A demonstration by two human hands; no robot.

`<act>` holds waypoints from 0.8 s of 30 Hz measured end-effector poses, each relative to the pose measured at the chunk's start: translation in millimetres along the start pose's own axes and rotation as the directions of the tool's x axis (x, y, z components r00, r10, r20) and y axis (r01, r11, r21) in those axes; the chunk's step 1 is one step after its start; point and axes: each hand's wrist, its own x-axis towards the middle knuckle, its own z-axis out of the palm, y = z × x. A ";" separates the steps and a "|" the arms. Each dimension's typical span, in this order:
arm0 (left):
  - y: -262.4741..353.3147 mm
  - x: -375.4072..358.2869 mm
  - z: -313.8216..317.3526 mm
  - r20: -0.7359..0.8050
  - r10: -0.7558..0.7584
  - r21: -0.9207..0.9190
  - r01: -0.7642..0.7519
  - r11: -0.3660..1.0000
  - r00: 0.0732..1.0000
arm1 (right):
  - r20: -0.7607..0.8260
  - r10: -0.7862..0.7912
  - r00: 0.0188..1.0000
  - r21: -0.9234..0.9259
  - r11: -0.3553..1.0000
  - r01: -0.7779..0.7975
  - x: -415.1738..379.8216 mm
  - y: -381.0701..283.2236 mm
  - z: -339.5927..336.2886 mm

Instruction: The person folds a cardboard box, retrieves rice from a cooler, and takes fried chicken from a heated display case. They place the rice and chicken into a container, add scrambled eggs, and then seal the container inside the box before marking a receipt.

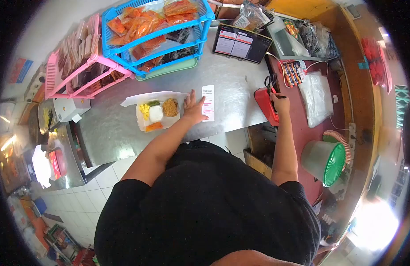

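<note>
My left hand lies spread on the steel counter, between an open food box and a printed paper slip, its fingertips at the slip's left edge. The white box holds white rice, a brown fried piece, something yellow, green slices and an orange piece. At the right, my right hand is closed on a dark, thin object over a red container. Black-handled scissors stand at that container's far end.
Blue baskets of packaged food and a pink rack stand at the back left. Behind the counter are a tablet and a grey bin. Plastic bags and a green-lidded tub are at the right.
</note>
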 end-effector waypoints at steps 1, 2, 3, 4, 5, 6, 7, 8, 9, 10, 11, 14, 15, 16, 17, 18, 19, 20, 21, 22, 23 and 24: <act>1.1 1.3 -1.7 0.001 -0.004 0.010 0.004 1.000 1.000 | 0.044 0.066 0.997 -0.034 0.997 -0.064 0.3 -5.8 -1.0; 0.8 2.4 -2.0 0.005 0.000 0.014 0.000 1.000 1.000 | 0.041 0.071 0.997 -0.030 0.997 -0.069 -4.0 -14.1 -3.6; 0.0 3.7 -1.9 -0.002 0.016 0.019 -0.016 1.000 1.000 | -0.010 0.049 0.999 -0.061 0.997 -0.050 -8.7 -24.4 -6.7; -0.9 5.2 -2.2 -0.011 0.032 0.022 -0.032 0.999 0.999 | -0.059 0.023 0.998 -0.093 0.995 -0.029 -12.8 -35.7 -9.2; -1.6 5.3 -2.1 -0.014 0.033 0.023 -0.032 0.999 0.999 | -0.061 0.021 0.998 -0.092 0.995 -0.026 -20.2 -49.5 -12.8; -2.4 3.7 -1.7 -0.038 0.089 -0.015 -0.089 0.996 0.995 | -0.112 -0.015 0.994 0.014 1.000 0.017 -31.0 -63.4 -16.1; -3.6 0.9 -1.0 -0.065 0.142 -0.051 -0.145 0.988 0.988 | -0.163 -0.046 0.986 0.117 0.991 0.066 -40.0 -72.9 -13.6; -5.1 -2.9 -0.1 -0.069 0.136 -0.053 -0.140 0.989 0.988 | -0.159 -0.052 0.986 0.117 0.991 0.071 -47.1 -78.1 -4.7; -7.1 -8.1 0.2 -0.171 0.300 -0.127 -0.323 0.938 0.938 | -0.089 -0.131 0.987 0.229 0.962 0.148 -54.3 -81.8 7.3; -10.0 -14.1 0.1 -0.281 0.444 -0.175 -0.500 0.848 0.851 | -0.029 -0.215 0.976 0.346 0.914 0.212 -58.8 -83.7 20.5; -8.6 -28.4 -11.5 -0.283 0.442 -0.169 -0.498 0.850 0.851 | 0.047 -0.315 0.948 0.287 0.913 0.289 -56.2 -73.9 42.8; -4.0 -88.5 -75.3 -0.226 0.610 -0.266 -0.651 0.711 0.759 | 0.341 -0.449 0.826 0.289 0.886 0.362 -94.4 -126.2 83.3; -15.8 -105.9 -92.7 -0.404 0.562 -0.084 -0.641 0.763 0.722 | 0.370 -0.517 0.772 0.297 0.853 0.429 -102.4 -137.6 100.5; -31.7 -118.5 -107.3 -0.566 0.523 0.093 -0.580 0.809 0.637 | 0.395 -0.595 0.700 0.291 0.803 0.519 -107.4 -149.8 114.9; -50.0 -123.6 -121.0 -0.727 0.352 0.086 -0.430 0.899 0.590 | 0.385 -0.661 0.644 0.318 0.750 0.580 -110.8 -158.6 133.1; -70.3 -125.4 -135.0 -0.854 0.180 0.044 -0.278 0.959 0.488 | 0.359 -0.715 0.600 0.297 0.696 0.654 -112.6 -168.2 149.0; -92.8 -123.8 -147.3 -0.893 0.102 0.042 -0.145 0.989 0.438 | 0.328 -0.764 0.556 0.268 0.639 0.721 -113.7 -177.0 163.8; -118.0 -119.6 -158.9 -0.926 0.043 0.036 -0.026 0.999 0.375 | 0.308 -0.766 0.565 0.263 0.639 0.723 -111.7 -179.1 181.8; -161.8 -117.1 -157.1 -0.869 0.098 0.142 0.056 0.988 0.486 | 0.352 -0.816 0.459 0.258 0.556 0.790 -105.5 -177.8 199.2; -199.3 -110.8 -151.6 -0.795 0.146 0.261 0.115 0.958 0.589 | 0.394 -0.847 0.356 0.246 0.471 0.847 -99.5 -180.0 209.2; -210.7 -106.9 -153.6 -0.783 0.130 0.182 0.024 0.983 0.608 | 0.362 -0.847 0.390 0.212 0.482 0.850 -97.8 -187.5 213.2; -216.5 -104.9 -153.2 -0.763 0.116 0.097 -0.064 0.993 0.636 | 0.521 -0.739 0.428 0.145 0.571 0.808 -99.6 -194.7 217.1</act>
